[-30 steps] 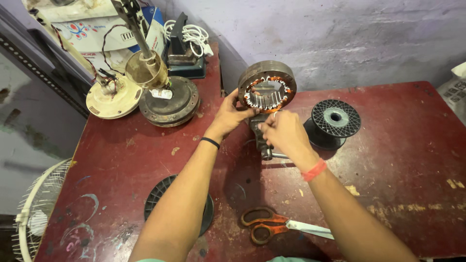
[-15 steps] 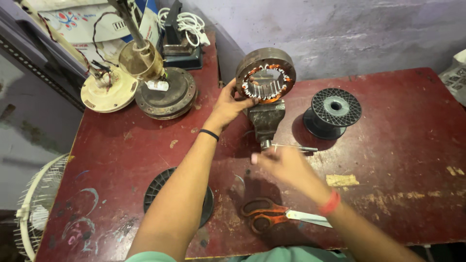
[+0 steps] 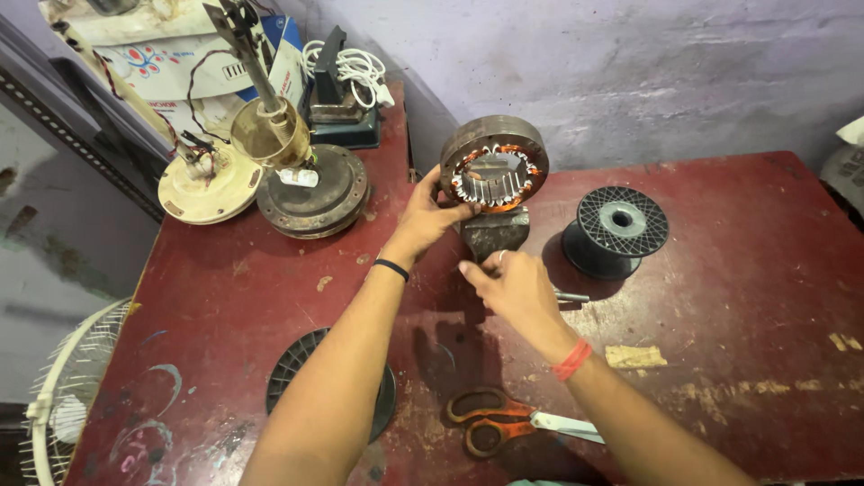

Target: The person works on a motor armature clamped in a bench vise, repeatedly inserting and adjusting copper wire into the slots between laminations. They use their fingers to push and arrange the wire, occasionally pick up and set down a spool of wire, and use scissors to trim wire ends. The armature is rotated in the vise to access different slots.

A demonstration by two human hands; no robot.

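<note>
Near the back edge of the red desk [image 3: 720, 270], mid-width, a motor stator [image 3: 494, 163] with copper windings stands upright, clamped in a small bench vise [image 3: 495, 232]. Left hand [image 3: 430, 216] cups its lower-left rim, fingers curled on the iron ring. Right hand [image 3: 508, 286] sits just below the vise, grip loosely bent, at the vise handle [image 3: 569, 295]; can't tell if it pinches it. Stator looks heavy, rigid; windings fragile, so hold the outer iron, not the copper. Black spool [image 3: 616, 229] just right of the vise, orange scissors [image 3: 504, 421] near the front edge, fan motor parts [image 3: 310, 184] at the back-left. Open room right and front-left.
</note>
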